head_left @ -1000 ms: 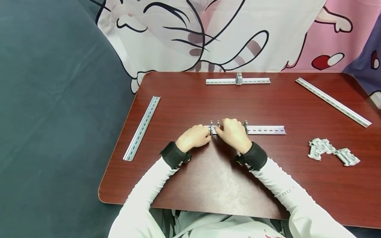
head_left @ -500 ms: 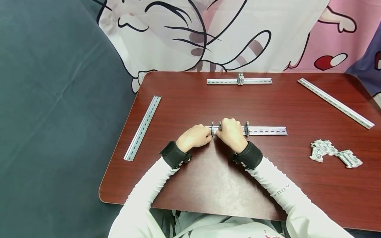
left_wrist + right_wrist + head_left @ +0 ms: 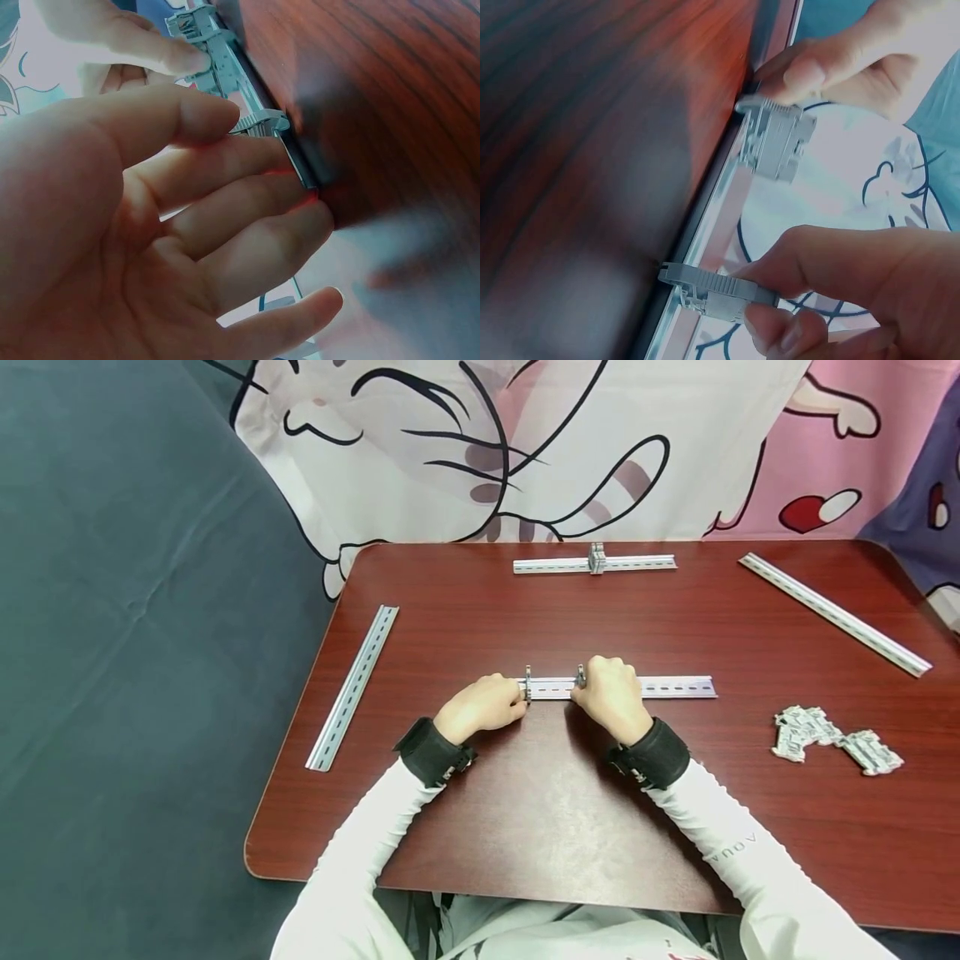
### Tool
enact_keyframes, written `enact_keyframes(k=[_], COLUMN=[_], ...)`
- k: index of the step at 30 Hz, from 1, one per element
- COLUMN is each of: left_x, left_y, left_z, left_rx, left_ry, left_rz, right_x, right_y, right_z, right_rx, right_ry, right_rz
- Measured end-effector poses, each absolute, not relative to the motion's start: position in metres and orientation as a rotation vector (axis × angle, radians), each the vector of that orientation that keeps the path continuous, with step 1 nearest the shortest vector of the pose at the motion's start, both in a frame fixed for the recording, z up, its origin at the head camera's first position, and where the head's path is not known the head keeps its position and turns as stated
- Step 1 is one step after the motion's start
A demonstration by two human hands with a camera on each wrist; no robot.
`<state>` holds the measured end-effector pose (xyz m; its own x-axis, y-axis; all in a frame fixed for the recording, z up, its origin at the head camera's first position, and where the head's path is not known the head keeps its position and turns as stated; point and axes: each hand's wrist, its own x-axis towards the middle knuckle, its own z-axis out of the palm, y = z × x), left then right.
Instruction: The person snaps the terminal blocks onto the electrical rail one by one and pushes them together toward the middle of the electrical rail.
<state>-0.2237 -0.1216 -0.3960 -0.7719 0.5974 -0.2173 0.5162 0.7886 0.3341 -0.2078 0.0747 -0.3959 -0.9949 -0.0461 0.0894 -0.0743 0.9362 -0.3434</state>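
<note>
A slotted metal DIN rail [image 3: 678,687] lies crosswise in front of me, with thin grey terminal blocks standing on it. My left hand [image 3: 482,706] holds the rail's left end, its thumb close beside the left terminal block [image 3: 776,139]. Farther right, my right hand [image 3: 611,697] pinches another terminal block [image 3: 716,292] between thumb and fingers; the block sits across the rail. In the left wrist view, the left fingers [image 3: 247,202] reach around the rail end, and the right thumb presses against a block farther up. Part of the rail is hidden under the right hand in the head view.
Bare rails lie at the left [image 3: 352,687] and right [image 3: 836,614] of the wooden table [image 3: 525,827]. A rail with clustered blocks [image 3: 597,560] lies along the back edge. Loose pale terminal blocks [image 3: 806,731] lie at the right. A printed cloth [image 3: 585,452] hangs behind.
My right hand has moved right along the rail, and the middle terminal block has shifted right with it, away from the left block. My left hand stays at the rail's left end.
</note>
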Motion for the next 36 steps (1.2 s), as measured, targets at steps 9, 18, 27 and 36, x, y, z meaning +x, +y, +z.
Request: enact_keyframes(k=[9, 18, 27, 36], left_x=[-0.223, -0.222, -0.222, -0.222], left_y=[-0.123, -0.124, -0.122, -0.121], left_z=[-0.4, -0.399, -0.397, -0.395], left_rx=[0.841, 0.838, 0.857, 0.839], left_ry=[2.676, 2.676, 2.677, 2.669], left_rz=[0.381, 0.389, 0.386, 0.373], right_x=[-0.205, -0.204, -0.203, -0.201], right_y=[0.088, 0.098, 0.104, 0.103], right_z=[-0.395, -0.397, -0.397, -0.397], right_rx=[0.005, -0.007, -0.019, -0.032], right_ry=[-3.027, -2.986, -2.98, -2.951], right_rz=[0.505, 0.499, 0.517, 0.509])
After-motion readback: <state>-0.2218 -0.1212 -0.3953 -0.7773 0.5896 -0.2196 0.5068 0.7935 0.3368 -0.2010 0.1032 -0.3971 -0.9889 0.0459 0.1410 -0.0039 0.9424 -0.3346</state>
